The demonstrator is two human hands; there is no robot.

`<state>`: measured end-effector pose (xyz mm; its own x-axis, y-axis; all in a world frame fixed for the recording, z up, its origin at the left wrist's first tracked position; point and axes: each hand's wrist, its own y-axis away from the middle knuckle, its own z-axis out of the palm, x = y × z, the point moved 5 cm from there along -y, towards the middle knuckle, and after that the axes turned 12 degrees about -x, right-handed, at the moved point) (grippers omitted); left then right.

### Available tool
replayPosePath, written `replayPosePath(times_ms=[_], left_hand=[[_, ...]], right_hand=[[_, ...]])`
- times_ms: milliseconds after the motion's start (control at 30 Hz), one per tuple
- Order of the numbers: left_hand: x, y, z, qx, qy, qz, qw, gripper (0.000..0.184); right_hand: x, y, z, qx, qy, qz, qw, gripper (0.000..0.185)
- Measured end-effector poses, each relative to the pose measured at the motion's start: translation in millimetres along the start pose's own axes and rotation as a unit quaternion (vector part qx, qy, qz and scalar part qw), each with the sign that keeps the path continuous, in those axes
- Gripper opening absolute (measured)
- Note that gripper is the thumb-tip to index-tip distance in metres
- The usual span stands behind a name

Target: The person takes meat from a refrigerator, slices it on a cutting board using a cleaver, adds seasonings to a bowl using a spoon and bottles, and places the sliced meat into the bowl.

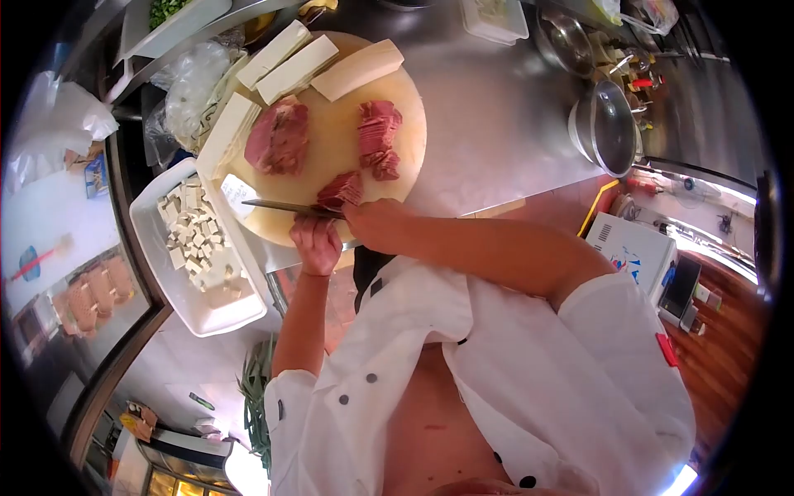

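Observation:
My right hand is closed at the right end of a knife, whose handle it hides. The blade points left across the near part of a round cutting board. My left hand has curled fingers right against the blade's near side; whether they pinch it is hidden. Just beyond the knife lies a small stack of sliced red meat. Farther up the board are a larger meat piece and another sliced stack. Long white tofu blocks line the board's far and left edges.
Left of the board, a white tub contains tofu cubes. Metal bowls stand at the counter's right end. A white container is at the back, and plastic bags lie behind the board's left side.

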<state>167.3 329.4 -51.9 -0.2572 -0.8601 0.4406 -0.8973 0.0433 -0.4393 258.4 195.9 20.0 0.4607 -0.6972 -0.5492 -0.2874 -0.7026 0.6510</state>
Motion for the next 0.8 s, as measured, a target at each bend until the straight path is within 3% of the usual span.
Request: replayPosePath(times_ms=[167,333,500,800], left_hand=[[1.4,-0.7,-1.6,-0.016,-0.007,-0.012,1.000,0.026],[-3.4,9.6,0.6,-0.008,-0.004,0.006,1.000,0.026],[-7.7,16.5,5.0,-0.007,-0.028,-0.010,1.000,0.022],[-5.2,8.6,1.1,-0.025,-0.022,0.008,0.999,0.019]], right_hand=[[3.1,-3.4,-4.4,0.028,0.033,-0.013,0.999,0.021],[-10.7,71.0,-29.1,-0.062,-0.020,0.080,0.995,0.019],[-19.5,113.2,-35.3,-0.064,-0.005,0.098,0.993,0.020],[-21.4,63.7,-31.1,-0.081,-0.062,0.084,0.991,0.021]])
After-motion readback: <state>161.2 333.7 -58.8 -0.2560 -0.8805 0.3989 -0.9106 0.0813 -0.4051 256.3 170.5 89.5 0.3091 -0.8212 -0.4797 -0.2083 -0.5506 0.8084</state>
